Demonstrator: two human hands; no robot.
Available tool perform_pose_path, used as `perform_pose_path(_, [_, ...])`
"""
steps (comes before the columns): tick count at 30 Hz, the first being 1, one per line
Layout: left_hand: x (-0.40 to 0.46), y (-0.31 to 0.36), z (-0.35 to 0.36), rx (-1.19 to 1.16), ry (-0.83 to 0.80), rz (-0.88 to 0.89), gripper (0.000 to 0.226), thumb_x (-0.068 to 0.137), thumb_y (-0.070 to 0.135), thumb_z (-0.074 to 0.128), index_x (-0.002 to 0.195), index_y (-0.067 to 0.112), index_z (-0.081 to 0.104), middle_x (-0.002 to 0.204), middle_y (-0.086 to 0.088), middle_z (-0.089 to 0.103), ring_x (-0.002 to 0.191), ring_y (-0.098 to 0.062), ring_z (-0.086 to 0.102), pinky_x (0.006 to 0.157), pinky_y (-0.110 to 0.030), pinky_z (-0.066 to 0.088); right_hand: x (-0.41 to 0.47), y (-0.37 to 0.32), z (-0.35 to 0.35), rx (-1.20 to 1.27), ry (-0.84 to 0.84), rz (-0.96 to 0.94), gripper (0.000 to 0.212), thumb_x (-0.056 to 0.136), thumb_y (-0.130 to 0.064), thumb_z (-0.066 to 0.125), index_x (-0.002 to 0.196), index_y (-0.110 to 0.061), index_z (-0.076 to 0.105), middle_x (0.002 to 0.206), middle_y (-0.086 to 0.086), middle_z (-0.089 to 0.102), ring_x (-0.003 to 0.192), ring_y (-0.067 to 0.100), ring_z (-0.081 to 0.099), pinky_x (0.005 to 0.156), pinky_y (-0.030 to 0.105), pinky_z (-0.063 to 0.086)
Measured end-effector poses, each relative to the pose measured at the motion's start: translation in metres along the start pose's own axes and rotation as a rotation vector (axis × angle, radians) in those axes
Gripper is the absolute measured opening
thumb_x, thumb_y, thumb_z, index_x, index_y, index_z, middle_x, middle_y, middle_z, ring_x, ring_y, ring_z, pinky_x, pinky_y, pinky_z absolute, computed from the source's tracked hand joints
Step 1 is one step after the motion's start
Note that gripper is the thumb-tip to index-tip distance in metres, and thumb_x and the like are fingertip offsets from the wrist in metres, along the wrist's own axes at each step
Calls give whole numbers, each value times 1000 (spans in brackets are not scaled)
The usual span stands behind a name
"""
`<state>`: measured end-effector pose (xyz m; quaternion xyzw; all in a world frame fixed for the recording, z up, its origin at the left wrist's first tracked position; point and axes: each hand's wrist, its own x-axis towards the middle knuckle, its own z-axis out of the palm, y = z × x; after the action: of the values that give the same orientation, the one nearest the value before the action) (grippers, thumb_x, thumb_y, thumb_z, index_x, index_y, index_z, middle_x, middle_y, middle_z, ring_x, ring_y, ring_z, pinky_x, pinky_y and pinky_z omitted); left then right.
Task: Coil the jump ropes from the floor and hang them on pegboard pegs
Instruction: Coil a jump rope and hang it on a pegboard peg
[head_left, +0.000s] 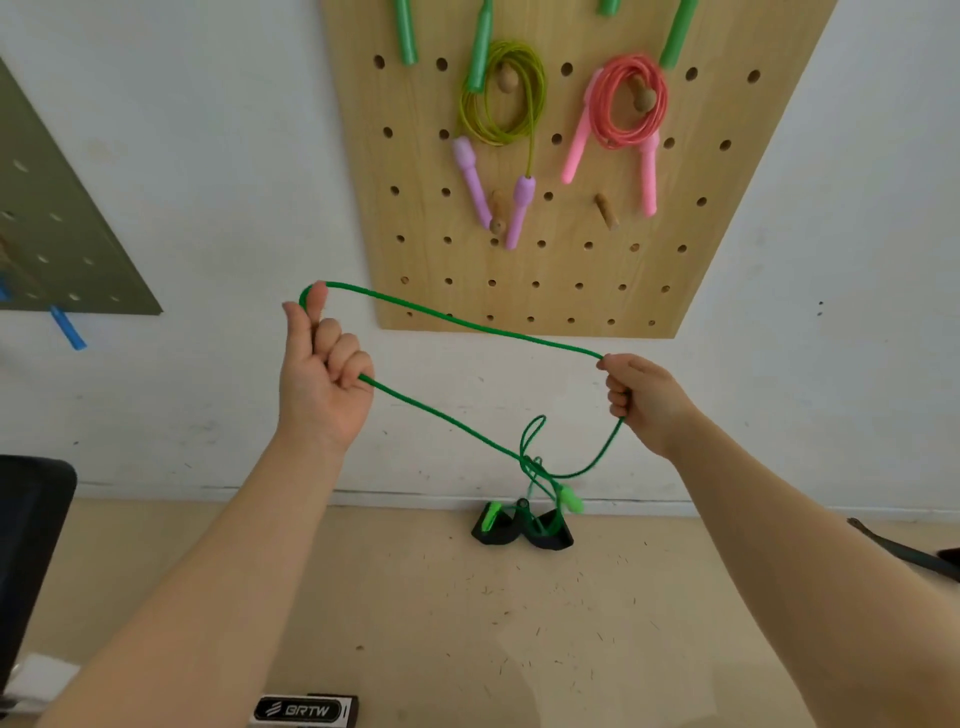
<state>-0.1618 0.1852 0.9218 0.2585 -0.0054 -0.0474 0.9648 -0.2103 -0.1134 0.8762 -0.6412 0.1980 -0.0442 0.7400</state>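
A wooden pegboard (571, 270) hung on the far white wall (208, 156), above a tan floor (415, 597). A grey board (57, 234) sat at the far left. On the pegboard, a yellow-green coiled rope (501, 93) with purple handles and a pink coiled rope (626, 101) each hung on a peg. Both hands held a green rope (457, 322) stretched between them: the left hand (322, 374) gripped a loop of it, and the right hand (641, 397) closed around it. Its tangled end (535, 462) dangled above black-and-green handles (519, 530) on the floor by the wall.
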Motion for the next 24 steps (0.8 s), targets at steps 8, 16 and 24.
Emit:
perform_pose_path(8, [-13, -11, -10, 329, -190, -134, 37, 97, 18, 38, 121, 44, 49, 69, 9, 54, 51, -6, 38, 53, -16, 36, 1, -10, 33, -229, 554, -71, 23, 96, -25, 37, 75, -16, 43, 67, 1, 43, 55, 16, 36, 50, 28, 32])
perform_pose_path(16, [-26, -54, 33, 1108, -505, -332, 26, 102, 16, 31, 88, 14, 54, 50, 10, 26, 42, -6, 18, 41, -17, 15, -31, -35, 39, -412, -449, -5, 54, 85, 1, 59, 132, -18, 40, 91, 6, 60, 74, 19, 59, 80, 31, 53])
perform_pose_path(24, [-34, -99, 44, 1402, -548, -483, 26, 94, 14, 48, 72, 11, 62, 49, 9, 29, 44, -9, 22, 44, -18, 19, -39, -60, 7, -930, -601, -214, 6, 85, -16, 64, 82, -15, 68, 65, -7, 55, 56, 2, 42, 59, 18, 34])
